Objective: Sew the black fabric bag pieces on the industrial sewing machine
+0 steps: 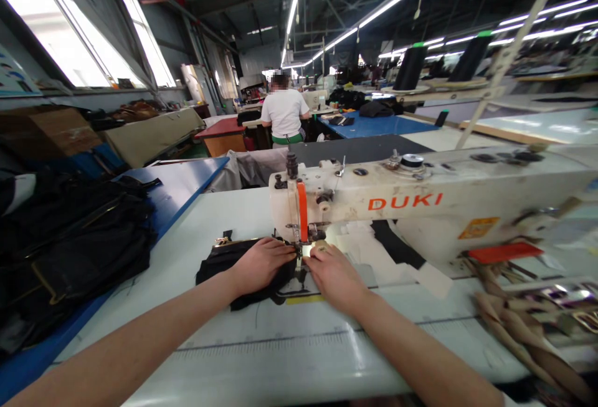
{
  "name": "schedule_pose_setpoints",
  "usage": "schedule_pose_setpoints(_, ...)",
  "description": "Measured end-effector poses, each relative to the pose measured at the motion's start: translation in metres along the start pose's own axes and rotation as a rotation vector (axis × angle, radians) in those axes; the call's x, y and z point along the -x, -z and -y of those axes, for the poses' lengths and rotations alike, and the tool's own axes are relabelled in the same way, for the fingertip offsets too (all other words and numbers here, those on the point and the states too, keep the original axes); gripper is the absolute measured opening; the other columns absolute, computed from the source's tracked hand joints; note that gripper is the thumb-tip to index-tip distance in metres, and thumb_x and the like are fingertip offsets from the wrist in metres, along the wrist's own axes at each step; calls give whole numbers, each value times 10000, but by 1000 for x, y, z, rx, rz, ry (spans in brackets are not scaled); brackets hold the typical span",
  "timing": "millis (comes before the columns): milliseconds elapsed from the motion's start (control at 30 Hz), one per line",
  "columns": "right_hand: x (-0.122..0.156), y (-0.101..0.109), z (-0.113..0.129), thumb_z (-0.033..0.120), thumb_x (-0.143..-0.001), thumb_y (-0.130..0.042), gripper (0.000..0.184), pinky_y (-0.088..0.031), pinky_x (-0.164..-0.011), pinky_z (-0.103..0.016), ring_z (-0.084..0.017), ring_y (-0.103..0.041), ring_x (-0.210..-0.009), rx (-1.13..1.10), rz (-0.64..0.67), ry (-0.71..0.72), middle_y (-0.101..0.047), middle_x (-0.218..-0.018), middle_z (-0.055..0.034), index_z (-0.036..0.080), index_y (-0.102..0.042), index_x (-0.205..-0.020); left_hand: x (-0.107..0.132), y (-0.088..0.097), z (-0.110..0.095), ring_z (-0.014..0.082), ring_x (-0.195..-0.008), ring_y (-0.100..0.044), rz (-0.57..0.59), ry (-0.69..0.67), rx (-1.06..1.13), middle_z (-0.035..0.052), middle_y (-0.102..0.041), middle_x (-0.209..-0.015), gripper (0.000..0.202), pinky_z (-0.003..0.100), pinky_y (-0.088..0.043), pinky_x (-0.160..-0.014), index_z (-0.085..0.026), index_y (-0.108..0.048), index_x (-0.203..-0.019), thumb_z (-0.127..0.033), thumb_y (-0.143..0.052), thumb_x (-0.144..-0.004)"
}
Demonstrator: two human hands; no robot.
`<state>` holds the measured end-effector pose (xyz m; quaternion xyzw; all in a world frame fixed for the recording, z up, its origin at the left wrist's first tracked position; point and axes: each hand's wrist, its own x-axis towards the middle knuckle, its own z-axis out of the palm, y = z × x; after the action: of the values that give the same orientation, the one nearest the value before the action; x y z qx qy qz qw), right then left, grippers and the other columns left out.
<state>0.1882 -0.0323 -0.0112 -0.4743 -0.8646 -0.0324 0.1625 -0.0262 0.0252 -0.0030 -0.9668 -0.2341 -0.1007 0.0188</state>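
Note:
A black fabric piece (219,268) with a gold-coloured zip along its far edge lies on the sewing machine's pale bed, left of the needle. My left hand (265,265) is closed on its right part, fingertips close to the presser foot (299,248). Just right of the needle, my right hand (334,275) is closed, thumb and fingers pinched together. Whatever lies between those fingertips is too small to make out. The white sewing machine (346,198) carries an orange guard (303,210) above both hands.
Black zipped fabric pieces (84,251) are heaped on a blue table (187,192) at left. White and black scraps (399,248) lie under the machine arm. Straps with metal buckles (527,326) sit at right. A person in a white shirt (286,113) works ahead, back turned.

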Motion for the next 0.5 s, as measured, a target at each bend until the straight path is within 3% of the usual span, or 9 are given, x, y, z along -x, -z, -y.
schedule_pose_setpoints(500, 2, -2, 0, 180, -916, -455, 208, -371, -819, -328, -209, -488, -885, -27, -20, -19, -610, -858, -67, 175, -656, -970, 0, -3, 1, 193, -1100, -538, -15, -24, -28, 47, -614, -1224, 343, 375, -399, -964, -192, -585, -1182, -120, -452, -874)
